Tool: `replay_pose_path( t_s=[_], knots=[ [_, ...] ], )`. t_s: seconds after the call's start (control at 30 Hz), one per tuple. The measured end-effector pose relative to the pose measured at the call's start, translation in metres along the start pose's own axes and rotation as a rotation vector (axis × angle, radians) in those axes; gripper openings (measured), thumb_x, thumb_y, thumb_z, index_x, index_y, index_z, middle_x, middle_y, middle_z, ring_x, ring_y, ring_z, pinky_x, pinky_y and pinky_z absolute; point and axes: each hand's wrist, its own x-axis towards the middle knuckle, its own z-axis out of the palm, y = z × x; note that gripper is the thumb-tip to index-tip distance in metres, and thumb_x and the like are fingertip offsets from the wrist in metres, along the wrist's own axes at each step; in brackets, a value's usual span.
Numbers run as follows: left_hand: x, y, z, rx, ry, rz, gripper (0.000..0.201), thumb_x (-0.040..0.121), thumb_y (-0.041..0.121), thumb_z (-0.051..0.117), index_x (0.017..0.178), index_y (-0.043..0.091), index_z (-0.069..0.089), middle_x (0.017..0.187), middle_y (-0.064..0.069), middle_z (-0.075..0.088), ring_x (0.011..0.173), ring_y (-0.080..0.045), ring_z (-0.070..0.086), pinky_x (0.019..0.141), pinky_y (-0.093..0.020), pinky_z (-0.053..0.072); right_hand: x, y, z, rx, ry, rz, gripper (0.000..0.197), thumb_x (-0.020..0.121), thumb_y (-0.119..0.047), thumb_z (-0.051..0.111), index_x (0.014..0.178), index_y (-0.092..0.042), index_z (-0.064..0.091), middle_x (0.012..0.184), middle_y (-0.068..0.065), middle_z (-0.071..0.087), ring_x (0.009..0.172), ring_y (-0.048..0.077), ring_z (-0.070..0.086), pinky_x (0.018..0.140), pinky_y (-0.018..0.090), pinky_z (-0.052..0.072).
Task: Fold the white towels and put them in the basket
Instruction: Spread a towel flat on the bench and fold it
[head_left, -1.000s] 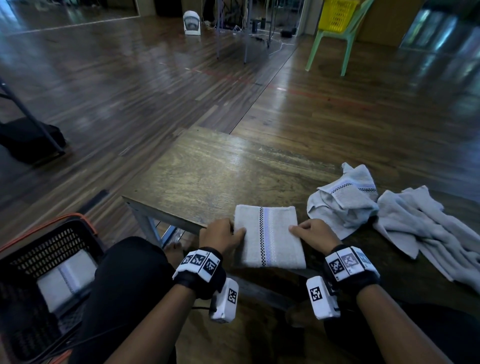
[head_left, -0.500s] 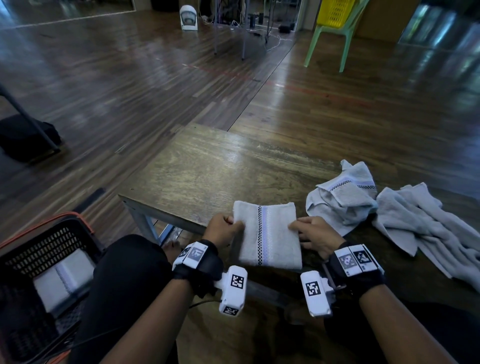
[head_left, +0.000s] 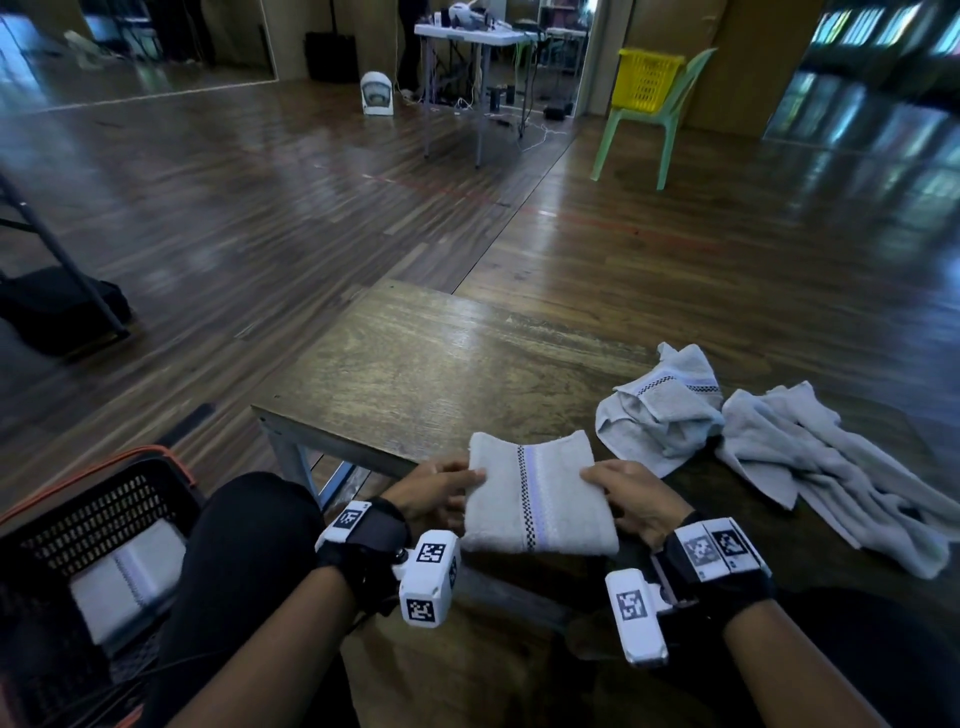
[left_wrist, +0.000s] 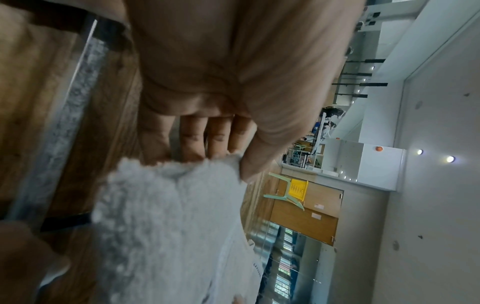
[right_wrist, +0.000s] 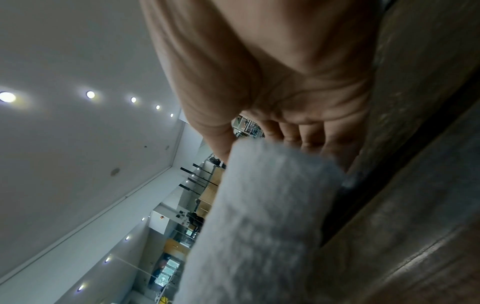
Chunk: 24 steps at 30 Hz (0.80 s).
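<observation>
1. The black basket sits on the floor at my left, one folded white towel inside.
2. My left hand pinches the folded towel's left edge — thumb on top, fingers under it.
3. My right hand grips its right edge likewise, at the table's near edge.
4. Two crumpled towels lie just beyond my right hand.

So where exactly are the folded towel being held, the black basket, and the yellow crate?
folded towel (head_left: 540, 499): head view, its striped top face.
black basket (head_left: 98, 499): head view, its mesh wall.
yellow crate (head_left: 645, 78): head view, its front wall.
</observation>
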Motion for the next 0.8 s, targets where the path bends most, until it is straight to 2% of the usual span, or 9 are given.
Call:
replay_pose_path(
  t_s=[0.07,0.17,0.27,0.33,0.4,0.57,0.63,0.73,0.8],
  knots=[
    [-0.017,0.003,0.000,0.008,0.012,0.010,0.013,0.092,0.009,0.054,0.104,0.009,0.058,0.076,-0.006,0.062,0.056,-0.015,0.058,0.042,-0.019,0.043,-0.018,0.002,0.005,0.006,-0.007,-0.020,0.021,0.091,-0.024,0.055,0.108,-0.013,0.059,0.106,0.008,0.065,0.096,0.022,0.060,0.071,0.032,0.046],
    [-0.044,0.010,0.001,0.033,0.049,0.057,0.011,0.092,0.007,0.054,0.102,0.008,0.057,0.062,-0.001,0.063,0.044,-0.007,0.057,0.037,-0.016,0.042,-0.049,-0.002,0.016,0.010,-0.016,-0.101,0.025,0.093,-0.020,0.052,0.113,-0.006,0.057,0.096,0.008,0.064,0.083,0.020,0.059,0.064,0.029,0.047],
    [-0.073,0.027,0.004,0.099,0.081,0.137,0.020,0.091,0.013,0.057,0.110,0.010,0.057,0.087,-0.007,0.063,0.066,-0.014,0.059,0.044,-0.019,0.048,-0.084,-0.018,0.023,-0.014,-0.013,-0.198,0.024,0.094,-0.018,0.050,0.113,-0.004,0.055,0.094,0.007,0.063,0.081,0.018,0.060,0.064,0.030,0.049],
    [-0.096,0.044,0.008,0.109,0.099,0.209,0.024,0.091,0.016,0.058,0.114,0.011,0.056,0.093,-0.007,0.062,0.076,-0.017,0.058,0.052,-0.023,0.051,-0.108,-0.034,0.023,0.001,-0.020,-0.266,0.019,0.095,-0.017,0.049,0.109,-0.006,0.055,0.091,0.005,0.062,0.078,0.016,0.060,0.060,0.028,0.049],
    [-0.116,0.061,0.012,0.116,0.123,0.302,0.024,0.090,0.017,0.059,0.113,0.012,0.057,0.096,-0.006,0.060,0.078,-0.018,0.057,0.056,-0.026,0.049,-0.129,-0.051,0.020,0.014,-0.015,-0.340,0.014,0.094,-0.018,0.050,0.104,-0.010,0.057,0.087,0.003,0.062,0.074,0.015,0.060,0.056,0.026,0.047],
    [-0.153,0.097,0.009,0.143,0.189,0.478,0.014,0.089,0.015,0.058,0.102,0.020,0.060,0.091,-0.003,0.055,0.079,-0.016,0.052,0.050,-0.021,0.047,-0.166,-0.098,0.018,0.007,-0.041,-0.501,0.010,0.094,-0.015,0.049,0.098,-0.011,0.057,0.082,0.004,0.058,0.068,0.015,0.055,0.049,0.023,0.045],
    [-0.169,0.109,0.008,0.135,0.207,0.528,0.017,0.090,0.012,0.057,0.105,0.018,0.059,0.089,-0.002,0.056,0.078,-0.015,0.052,0.048,-0.021,0.048,-0.174,-0.115,0.020,-0.010,-0.073,-0.535,0.010,0.095,-0.017,0.049,0.098,-0.011,0.056,0.080,0.004,0.057,0.067,0.015,0.054,0.045,0.022,0.044],
    [-0.196,0.122,0.001,0.110,0.274,0.592,0.025,0.089,0.011,0.058,0.114,0.012,0.055,0.087,0.000,0.055,0.073,-0.012,0.051,0.045,-0.018,0.047,-0.178,-0.139,0.031,-0.089,-0.121,-0.594,0.015,0.094,-0.022,0.050,0.100,-0.012,0.059,0.083,0.003,0.059,0.072,0.018,0.055,0.052,0.027,0.044],
    [-0.212,0.124,-0.010,0.078,0.334,0.627,0.023,0.089,0.011,0.058,0.112,0.012,0.056,0.087,0.001,0.057,0.072,-0.012,0.053,0.047,-0.019,0.048,-0.181,-0.154,0.045,-0.111,-0.168,-0.631,0.015,0.094,-0.023,0.049,0.100,-0.013,0.059,0.085,0.004,0.060,0.073,0.018,0.055,0.055,0.028,0.043]
  ],
)
